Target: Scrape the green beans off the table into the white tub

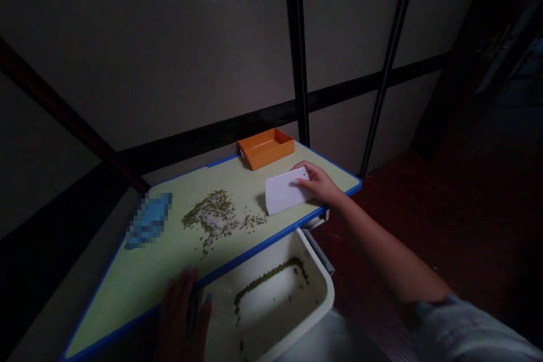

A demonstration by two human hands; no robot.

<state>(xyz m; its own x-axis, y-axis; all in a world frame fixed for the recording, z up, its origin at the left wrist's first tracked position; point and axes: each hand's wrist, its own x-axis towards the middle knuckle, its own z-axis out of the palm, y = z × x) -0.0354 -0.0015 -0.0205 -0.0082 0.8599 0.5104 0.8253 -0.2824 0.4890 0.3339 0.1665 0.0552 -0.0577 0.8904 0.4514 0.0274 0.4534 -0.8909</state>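
My right hand (316,184) grips a flat white plastic scraper (285,191) by its right end, thumb on the near face. The scraper stands on edge on the pale green tabletop (144,288), beside a loose spread of small green and whitish grains (214,216). Some grains trail towards its left edge. Below the table's front edge is a white plastic bin (314,308), with green grains lined along its inner corner. My left hand (180,308) is at the bin's left rim, thumb on the inside and fingers by the table edge; shadow hides part of its grip.
An orange open-fronted tray (269,150) sits at the back of the table near the wall panels. A blurred-out blue item (149,220) lies at the left end. Blue edging (263,249) borders the tabletop. Dark red floor (407,203) stretches to the right.
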